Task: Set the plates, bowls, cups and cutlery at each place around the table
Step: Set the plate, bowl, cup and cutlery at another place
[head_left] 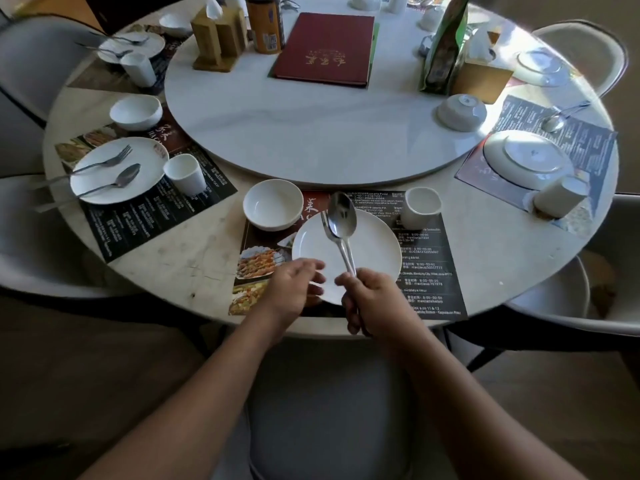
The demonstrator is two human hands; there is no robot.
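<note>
White plate (363,254), bowl (273,203) and cup (421,206) on a black printed placemat (429,271); dark red menu (325,50).

I see only a sliver of the fork (324,219) behind the spoon (342,213); both handles vanish inside my right hand (374,299). The table's (173,261) far side is cut off at the top; the placemat (427,271) print is too small to read.

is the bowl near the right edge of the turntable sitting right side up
No, the bowl on the turntable sits upside down, with its foot ring facing up.
</note>
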